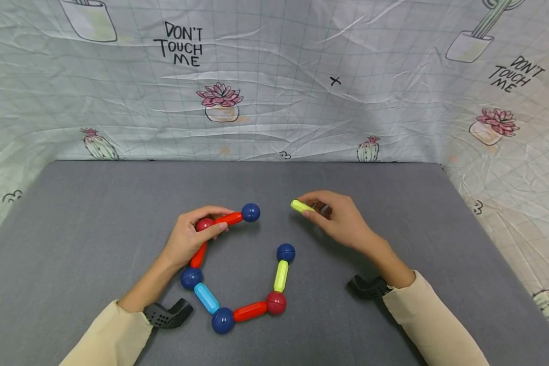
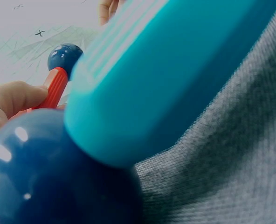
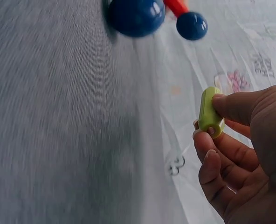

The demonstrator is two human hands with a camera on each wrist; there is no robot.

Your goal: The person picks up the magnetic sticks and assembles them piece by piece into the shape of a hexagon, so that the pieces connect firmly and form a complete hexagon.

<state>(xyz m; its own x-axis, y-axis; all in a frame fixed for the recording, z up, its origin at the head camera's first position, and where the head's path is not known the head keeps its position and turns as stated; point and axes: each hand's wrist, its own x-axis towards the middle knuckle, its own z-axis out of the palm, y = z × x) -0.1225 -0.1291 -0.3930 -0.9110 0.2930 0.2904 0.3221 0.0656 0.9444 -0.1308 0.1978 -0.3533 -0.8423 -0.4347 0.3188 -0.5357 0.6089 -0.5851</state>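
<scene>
Between thumb and fingers, my left hand [image 1: 185, 238] pinches a red magnetic rod [image 1: 232, 218] with a blue ball [image 1: 250, 212] on its far end. Partly covered by that hand, a red ball [image 1: 204, 224] joins this rod to a second red rod [image 1: 199, 255]. From there an open curve of balls and rods runs on through a light blue rod [image 1: 207, 298] and a lower red rod [image 1: 250, 311]. It ends in a yellow-green rod [image 1: 281, 277] and a blue ball [image 1: 285, 252]. My right hand [image 1: 345, 219] pinches a loose yellow-green rod [image 3: 208, 109], apart from the curve.
The pieces are over a grey tabletop [image 1: 119, 203]. A white cloth [image 1: 283, 107] printed with potted plants hangs behind and along the sides. Black wrist mounts [image 1: 169, 313] sit at both cuffs, the left one close to the light blue rod.
</scene>
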